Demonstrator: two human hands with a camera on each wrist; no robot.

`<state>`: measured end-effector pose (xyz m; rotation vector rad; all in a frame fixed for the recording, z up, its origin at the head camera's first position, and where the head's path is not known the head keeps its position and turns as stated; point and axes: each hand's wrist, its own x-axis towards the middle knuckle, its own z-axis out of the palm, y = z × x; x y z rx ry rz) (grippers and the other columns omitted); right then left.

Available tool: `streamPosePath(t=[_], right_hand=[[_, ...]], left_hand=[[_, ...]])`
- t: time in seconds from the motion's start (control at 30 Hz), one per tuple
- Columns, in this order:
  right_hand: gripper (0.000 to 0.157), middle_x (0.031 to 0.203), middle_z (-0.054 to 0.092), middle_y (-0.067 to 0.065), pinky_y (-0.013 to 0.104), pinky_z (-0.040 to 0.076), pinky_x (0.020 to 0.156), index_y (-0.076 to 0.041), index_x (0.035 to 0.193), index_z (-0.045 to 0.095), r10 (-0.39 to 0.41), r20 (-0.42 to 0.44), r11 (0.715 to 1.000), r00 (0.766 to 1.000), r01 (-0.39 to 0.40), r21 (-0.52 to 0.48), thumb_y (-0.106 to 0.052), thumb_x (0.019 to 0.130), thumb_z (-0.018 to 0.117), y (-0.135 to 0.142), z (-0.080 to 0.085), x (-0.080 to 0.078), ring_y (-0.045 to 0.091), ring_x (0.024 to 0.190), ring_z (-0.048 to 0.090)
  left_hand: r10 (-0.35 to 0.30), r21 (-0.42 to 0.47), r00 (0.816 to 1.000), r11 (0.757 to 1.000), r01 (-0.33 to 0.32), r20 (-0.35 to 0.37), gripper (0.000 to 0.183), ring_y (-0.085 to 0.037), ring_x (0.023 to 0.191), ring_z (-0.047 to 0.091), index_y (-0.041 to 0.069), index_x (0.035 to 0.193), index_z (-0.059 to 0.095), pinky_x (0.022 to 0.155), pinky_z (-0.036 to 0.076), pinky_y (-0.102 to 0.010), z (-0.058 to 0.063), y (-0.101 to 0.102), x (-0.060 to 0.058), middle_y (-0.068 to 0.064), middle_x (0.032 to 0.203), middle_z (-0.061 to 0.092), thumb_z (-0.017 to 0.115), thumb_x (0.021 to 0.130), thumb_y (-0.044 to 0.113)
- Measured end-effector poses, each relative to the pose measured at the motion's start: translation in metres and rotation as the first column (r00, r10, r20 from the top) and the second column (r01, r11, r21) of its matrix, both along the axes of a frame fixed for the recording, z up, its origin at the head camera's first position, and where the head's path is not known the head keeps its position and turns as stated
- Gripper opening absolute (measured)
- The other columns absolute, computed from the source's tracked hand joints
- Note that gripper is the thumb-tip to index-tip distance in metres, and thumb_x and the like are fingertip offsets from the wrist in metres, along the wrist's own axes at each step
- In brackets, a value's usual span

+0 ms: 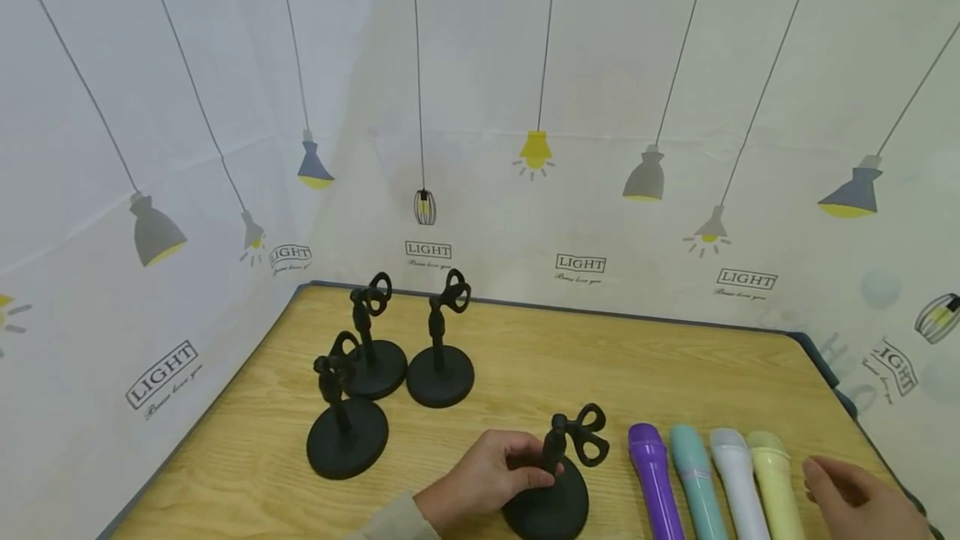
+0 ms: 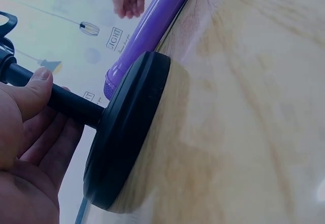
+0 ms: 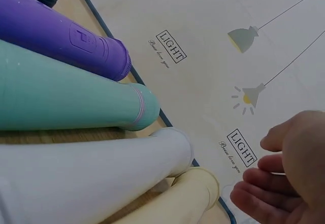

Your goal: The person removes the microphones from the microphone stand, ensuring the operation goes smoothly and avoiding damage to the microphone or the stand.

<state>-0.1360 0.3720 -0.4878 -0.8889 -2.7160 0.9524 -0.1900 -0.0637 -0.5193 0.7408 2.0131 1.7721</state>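
My left hand (image 1: 491,477) grips the upright stem of a black microphone stand (image 1: 551,502), thumb and fingers round the pole. In the left wrist view the stand's round base (image 2: 129,132) sits close over the table, its pole between thumb and fingers. Just right of it lie a purple microphone (image 1: 654,473), a mint green microphone (image 1: 696,473), a white microphone (image 1: 738,473) and a pale yellow microphone (image 1: 776,477), side by side. Beside the yellow one hovers my right hand (image 1: 862,498), its fingers loosely bent and holding nothing.
Three more black stands stand at the left: a front one (image 1: 347,437), a back one (image 1: 375,369) and one to its right (image 1: 441,375). The wooden table (image 1: 600,357) ends at a dark edge against a white curtain (image 1: 487,107) printed with lamps.
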Motion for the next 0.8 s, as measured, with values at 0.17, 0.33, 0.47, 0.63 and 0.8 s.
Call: streamPosePath(t=[0.17, 0.33, 0.47, 0.63, 0.8], right_hand=[[0.050, 0.098, 0.083, 0.011, 0.015, 0.050, 0.057, 0.007, 0.137, 0.067, 0.034, -0.144, 0.997, 0.989, -0.045, -0.070, -0.035, 0.110, 0.062, -0.017, 0.006, 0.001, -0.016, 0.065, 0.054], [0.048, 0.086, 0.064, -0.038, 0.009, 0.054, 0.064, 0.006, 0.136, 0.069, 0.115, -0.241, 0.978, 0.964, -0.152, -0.143, -0.034, 0.110, 0.064, -0.034, 0.010, 0.003, -0.023, 0.075, 0.058], [0.045, 0.091, 0.063, -0.043, 0.010, 0.056, 0.068, 0.004, 0.133, 0.071, 0.215, -0.301, 0.952, 0.929, -0.269, -0.149, -0.034, 0.109, 0.067, -0.050, 0.013, 0.006, -0.021, 0.083, 0.063], [0.035, 0.099, 0.073, -0.033, 0.009, 0.056, 0.071, -0.001, 0.130, 0.074, 0.313, -0.342, 0.923, 0.886, -0.368, -0.112, -0.028, 0.108, 0.070, -0.073, 0.017, 0.006, -0.019, 0.088, 0.066], [0.030, 0.105, 0.079, -0.021, 0.015, 0.059, 0.073, -0.005, 0.129, 0.075, 0.372, -0.355, 0.892, 0.858, -0.436, -0.118, -0.026, 0.108, 0.070, -0.095, 0.020, 0.003, -0.011, 0.092, 0.070]], left_hand=[[-0.006, 0.004, 1.000, 1.000, 0.006, 0.003, 0.019, -0.004, 0.111, 0.076, 0.009, 0.119, 0.080, 0.094, 0.059, -0.017, -0.001, 0.000, 0.000, 0.000, 0.114, 0.083, 0.077, 0.100, 0.013], [-0.007, 0.002, 1.000, 1.000, 0.007, -0.010, 0.020, -0.004, 0.110, 0.076, 0.009, 0.119, 0.080, 0.095, 0.059, -0.017, 0.001, -0.001, 0.000, -0.002, 0.115, 0.083, 0.077, 0.100, 0.013], [-0.002, -0.005, 1.000, 1.000, 0.001, -0.023, 0.020, -0.004, 0.109, 0.076, 0.006, 0.120, 0.079, 0.095, 0.059, -0.018, 0.003, -0.002, 0.000, -0.008, 0.116, 0.083, 0.077, 0.100, 0.012], [0.006, -0.015, 1.000, 1.000, -0.006, -0.019, 0.021, -0.003, 0.108, 0.076, 0.003, 0.120, 0.079, 0.094, 0.059, -0.018, 0.004, -0.006, 0.001, -0.011, 0.116, 0.083, 0.077, 0.101, 0.012], [0.011, -0.014, 1.000, 1.000, -0.012, -0.027, 0.021, -0.004, 0.109, 0.076, 0.004, 0.120, 0.079, 0.094, 0.059, -0.018, 0.003, -0.009, 0.001, -0.007, 0.115, 0.083, 0.078, 0.100, 0.011]])
